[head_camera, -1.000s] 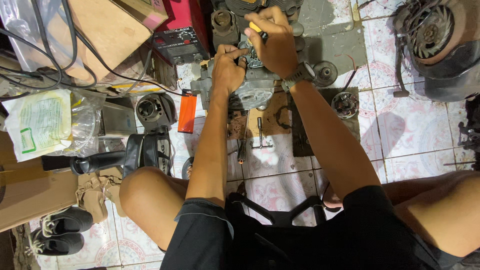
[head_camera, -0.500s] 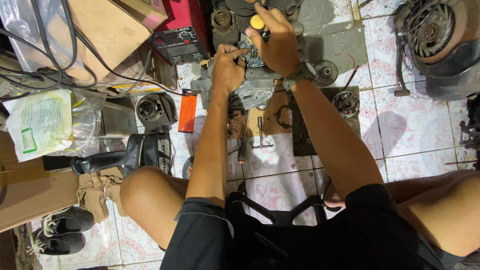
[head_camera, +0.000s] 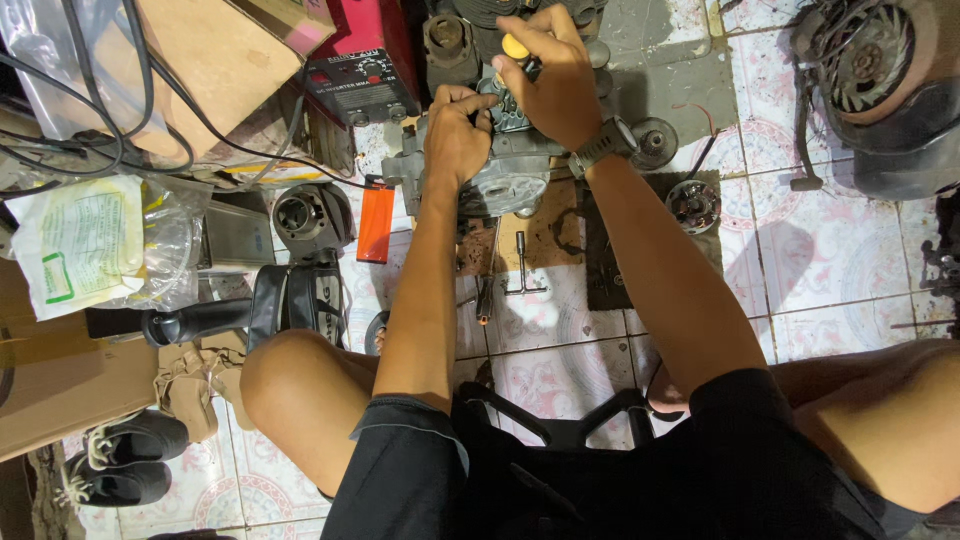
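Flanking both hands: red box (head_camera: 362, 62) (orange packet (head_camera: 376, 224) below).

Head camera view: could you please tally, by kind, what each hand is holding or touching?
Yellow-handled screwdriver, in the right hand: 1
Grey metal engine casing, under the left hand: 1
Total: 2

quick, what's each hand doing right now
Left hand: closed, gripping the grey engine casing on the floor.
Right hand: closed around a yellow-handled screwdriver, held down onto the casing.
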